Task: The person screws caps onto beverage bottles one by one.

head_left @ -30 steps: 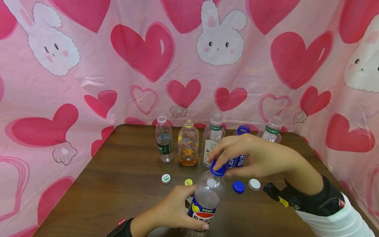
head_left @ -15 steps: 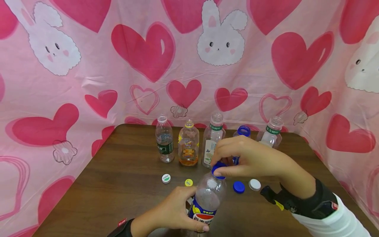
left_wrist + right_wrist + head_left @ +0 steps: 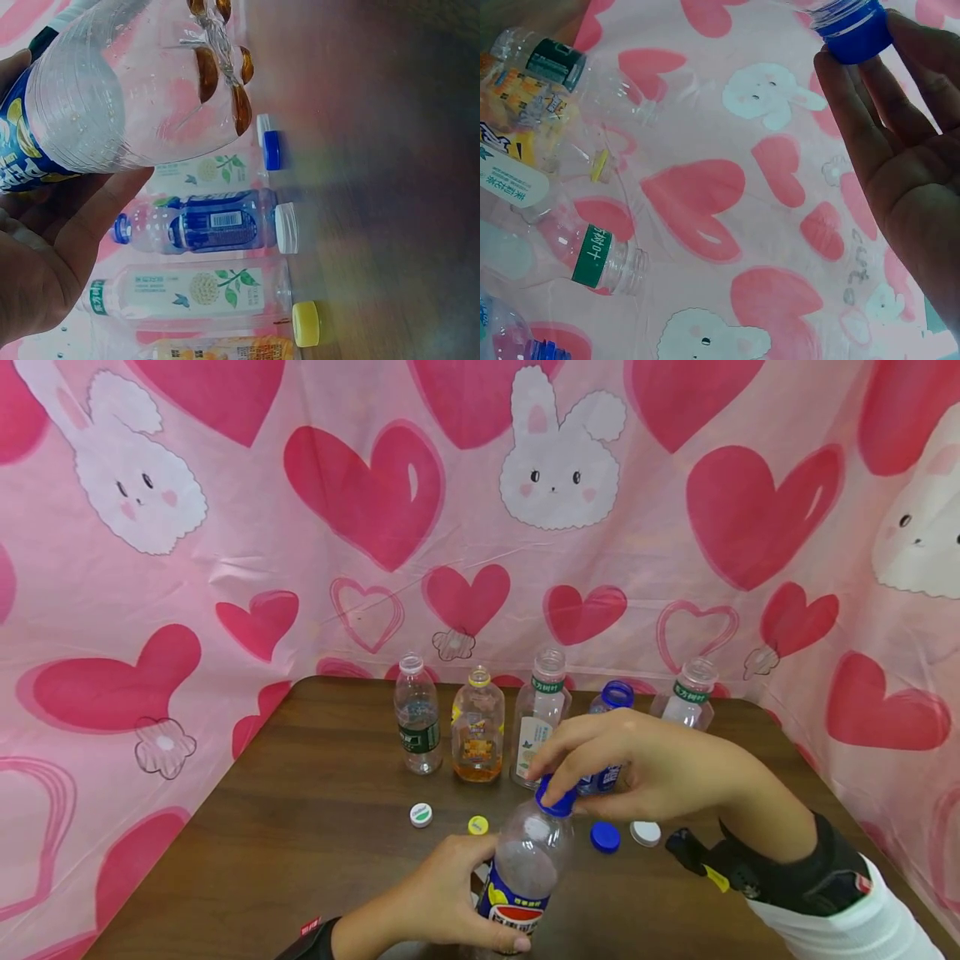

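Observation:
A clear plastic soda bottle [image 3: 528,856] with a dark blue Pepsi label leans slightly to the right in front of me. My left hand [image 3: 442,893] grips it round the label, thumb across the front. Brown drops of liquid show in the bottle's base [image 3: 217,82] in the left wrist view. On the bottle's neck sits a blue cap [image 3: 557,797], which my right hand [image 3: 645,768] pinches from above between thumb and fingertips. The right wrist view shows the fingers around the same cap [image 3: 859,37] from below.
Behind stand uncapped bottles: a green-labelled one [image 3: 418,735], a juice bottle [image 3: 477,747], two green-necked ones [image 3: 550,681] [image 3: 690,693] and a blue-labelled one [image 3: 617,695]. Loose caps lie nearer: green-white [image 3: 421,815], yellow [image 3: 477,825], blue [image 3: 605,837], white [image 3: 645,833].
My right hand's fingers and thumb have turned round the blue cap and back, the wrist swinging left and then right. My left hand and the bottle have stayed nearly still.

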`<state>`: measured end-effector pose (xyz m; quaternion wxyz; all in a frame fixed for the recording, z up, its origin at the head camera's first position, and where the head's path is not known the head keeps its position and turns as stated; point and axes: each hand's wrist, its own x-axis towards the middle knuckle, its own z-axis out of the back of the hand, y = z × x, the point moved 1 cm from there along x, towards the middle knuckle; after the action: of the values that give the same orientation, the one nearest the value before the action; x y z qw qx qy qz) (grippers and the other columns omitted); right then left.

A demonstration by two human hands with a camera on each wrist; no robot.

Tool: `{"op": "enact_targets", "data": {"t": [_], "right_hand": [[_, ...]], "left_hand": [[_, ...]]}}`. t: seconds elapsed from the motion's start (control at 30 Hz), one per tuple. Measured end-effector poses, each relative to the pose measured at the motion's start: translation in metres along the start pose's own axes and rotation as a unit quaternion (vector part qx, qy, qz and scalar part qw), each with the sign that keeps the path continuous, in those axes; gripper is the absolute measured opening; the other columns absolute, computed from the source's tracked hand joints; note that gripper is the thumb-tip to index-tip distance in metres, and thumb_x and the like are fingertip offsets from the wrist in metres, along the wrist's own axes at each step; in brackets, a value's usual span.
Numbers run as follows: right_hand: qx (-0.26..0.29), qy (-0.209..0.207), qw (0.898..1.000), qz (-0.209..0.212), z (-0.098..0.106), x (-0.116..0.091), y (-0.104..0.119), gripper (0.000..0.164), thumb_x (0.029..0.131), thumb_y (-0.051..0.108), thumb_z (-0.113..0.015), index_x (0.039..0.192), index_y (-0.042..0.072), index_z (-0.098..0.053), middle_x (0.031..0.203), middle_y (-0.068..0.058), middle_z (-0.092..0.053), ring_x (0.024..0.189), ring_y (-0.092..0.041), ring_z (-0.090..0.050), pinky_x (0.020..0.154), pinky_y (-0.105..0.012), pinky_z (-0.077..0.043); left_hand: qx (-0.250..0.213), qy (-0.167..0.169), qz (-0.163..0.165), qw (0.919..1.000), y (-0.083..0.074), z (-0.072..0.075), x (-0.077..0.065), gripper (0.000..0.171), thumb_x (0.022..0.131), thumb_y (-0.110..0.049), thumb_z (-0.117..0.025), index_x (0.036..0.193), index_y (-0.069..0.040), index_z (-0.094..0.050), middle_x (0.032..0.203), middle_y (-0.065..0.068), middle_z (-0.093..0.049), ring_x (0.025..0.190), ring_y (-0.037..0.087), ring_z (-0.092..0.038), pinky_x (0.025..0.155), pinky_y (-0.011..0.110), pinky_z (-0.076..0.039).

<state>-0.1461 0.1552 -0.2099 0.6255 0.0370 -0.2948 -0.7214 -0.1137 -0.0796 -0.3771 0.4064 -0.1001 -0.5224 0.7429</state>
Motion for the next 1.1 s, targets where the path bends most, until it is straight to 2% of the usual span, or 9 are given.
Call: {"op": "enact_targets", "data": {"t": [0.1,0.33,0.53,0.67,0.73,0.9,0.97,1.1], "right_hand": [[-0.010,-0.005,1.000,0.003,-0.001,0.000,-0.002,0.032,0.079,-0.002,-0.078,0.105,0.017,-0.073,0.116,0.003,-0.066,0.107,-0.014,-0.060,0.081,-0.030,-0.056],[-0.058,-0.026,0.998,0.000,-0.007,0.002,-0.005,0.020,0.085,0.013,-0.076,0.105,0.016,-0.073,0.104,0.008,-0.068,0.097,-0.009,-0.062,0.078,-0.027,-0.056],[-0.090,-0.030,0.995,-0.008,-0.009,0.004,-0.003,0.019,0.086,0.016,-0.076,0.104,0.014,-0.072,0.101,0.006,-0.068,0.093,-0.009,-0.062,0.074,-0.024,-0.055],[-0.111,-0.026,0.993,-0.026,-0.008,0.003,-0.001,0.021,0.088,0.019,-0.074,0.108,0.016,-0.071,0.104,0.006,-0.067,0.096,-0.010,-0.062,0.078,-0.026,-0.055],[-0.098,-0.020,0.995,-0.030,-0.007,0.001,0.000,0.025,0.088,0.020,-0.073,0.113,0.016,-0.070,0.112,0.003,-0.066,0.103,-0.013,-0.061,0.082,-0.030,-0.056],[-0.007,-0.001,1.000,-0.020,0.001,-0.006,0.002,0.033,0.087,0.012,-0.074,0.120,0.015,-0.068,0.131,-0.002,-0.059,0.121,-0.020,-0.054,0.089,-0.036,-0.054],[0.016,0.005,1.000,-0.011,0.003,-0.007,0.002,0.033,0.086,0.006,-0.074,0.118,0.015,-0.069,0.131,-0.002,-0.059,0.121,-0.020,-0.054,0.087,-0.035,-0.055],[0.009,0.008,1.000,0.007,0.002,-0.008,0.000,0.035,0.084,-0.003,-0.072,0.115,0.015,-0.071,0.124,-0.002,-0.063,0.113,-0.018,-0.058,0.082,-0.033,-0.057]], "left_hand": [[-0.005,0.002,0.003,1.0000,0.000,0.000,0.000,0.055,0.074,-0.024,-0.087,0.121,-0.020,-0.059,0.105,-0.011,-0.068,0.091,0.002,-0.064,0.066,0.023,-0.057],[0.000,0.008,0.022,0.9997,-0.001,0.000,0.000,0.054,0.075,-0.027,-0.086,0.122,-0.020,-0.060,0.105,-0.012,-0.067,0.090,0.001,-0.064,0.066,0.024,-0.057],[-0.010,0.010,0.026,0.9996,0.000,-0.001,0.001,0.053,0.075,-0.026,-0.086,0.121,-0.019,-0.059,0.106,-0.011,-0.067,0.091,0.002,-0.064,0.067,0.024,-0.057],[-0.014,0.007,0.018,0.9997,0.001,-0.001,0.001,0.053,0.076,-0.024,-0.086,0.121,-0.019,-0.059,0.106,-0.011,-0.068,0.091,0.003,-0.064,0.067,0.025,-0.057],[-0.017,0.009,0.012,0.9997,0.002,-0.001,0.001,0.054,0.075,-0.023,-0.086,0.121,-0.019,-0.059,0.106,-0.010,-0.068,0.092,0.003,-0.064,0.067,0.025,-0.058],[-0.021,0.013,0.006,0.9997,0.001,-0.003,0.000,0.054,0.074,-0.022,-0.087,0.120,-0.019,-0.060,0.106,-0.010,-0.068,0.091,0.003,-0.064,0.066,0.024,-0.058],[-0.021,0.011,0.004,0.9997,0.001,-0.003,0.000,0.054,0.073,-0.022,-0.087,0.120,-0.019,-0.060,0.105,-0.010,-0.068,0.091,0.003,-0.064,0.066,0.024,-0.058],[-0.009,0.009,-0.006,0.9999,0.000,-0.004,0.001,0.053,0.073,-0.022,-0.088,0.118,-0.018,-0.061,0.104,-0.011,-0.068,0.089,0.002,-0.064,0.065,0.024,-0.057]]}}
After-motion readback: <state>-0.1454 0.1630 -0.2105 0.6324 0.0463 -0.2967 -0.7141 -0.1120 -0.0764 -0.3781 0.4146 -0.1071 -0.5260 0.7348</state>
